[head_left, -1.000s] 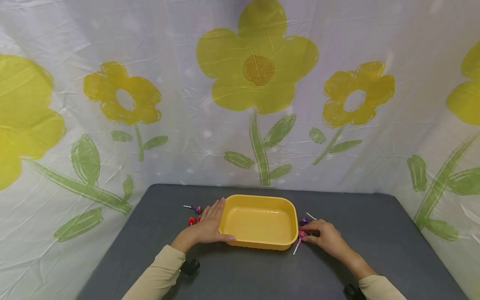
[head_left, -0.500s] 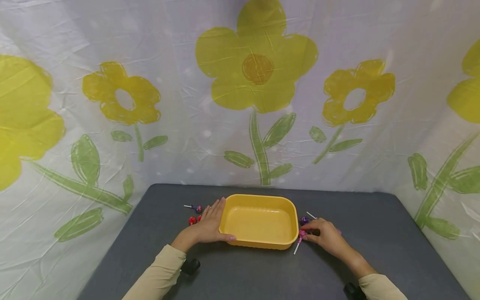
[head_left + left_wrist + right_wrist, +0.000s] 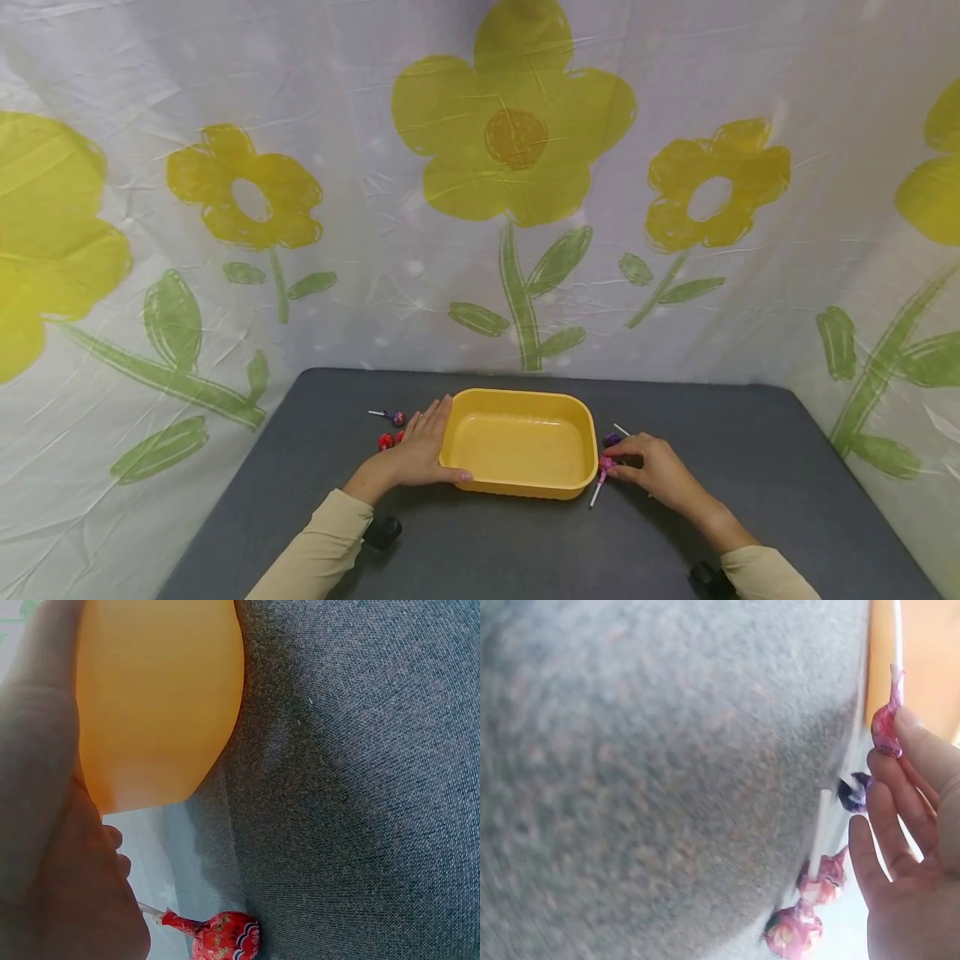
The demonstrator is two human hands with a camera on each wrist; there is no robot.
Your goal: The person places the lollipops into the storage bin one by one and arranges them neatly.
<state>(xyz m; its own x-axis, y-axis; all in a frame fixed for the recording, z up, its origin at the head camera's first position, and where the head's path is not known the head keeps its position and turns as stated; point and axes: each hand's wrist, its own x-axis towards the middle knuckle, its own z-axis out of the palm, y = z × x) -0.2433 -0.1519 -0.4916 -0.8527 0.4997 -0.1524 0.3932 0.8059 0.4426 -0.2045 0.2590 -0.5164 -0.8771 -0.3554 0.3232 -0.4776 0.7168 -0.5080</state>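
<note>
A yellow plastic bin [image 3: 525,442] stands on the dark table. My left hand [image 3: 412,448] rests against its left end, fingers straight along that side and thumb at the near corner. Beside the bin's right end, my right hand [image 3: 654,472] pinches a pink-wrapped lollipop [image 3: 606,465] by its head between thumb and fingertips. The pink lollipop's [image 3: 887,729] white stick points toward the bin in the right wrist view. Just beyond the fingers lies a purple lollipop [image 3: 612,438], partly hidden. Two more pinkish lollipops [image 3: 795,931] lie under the right hand.
Left of the bin lie red lollipops [image 3: 386,441], partly behind the left hand, and a purple-wrapped lollipop [image 3: 398,418]. The grey table [image 3: 480,542] ends at a flower-print cloth [image 3: 360,275] hanging behind and at both sides.
My right hand has lifted slightly, with the pink lollipop rising a little in its pinch. The left hand and the bin stay in place.
</note>
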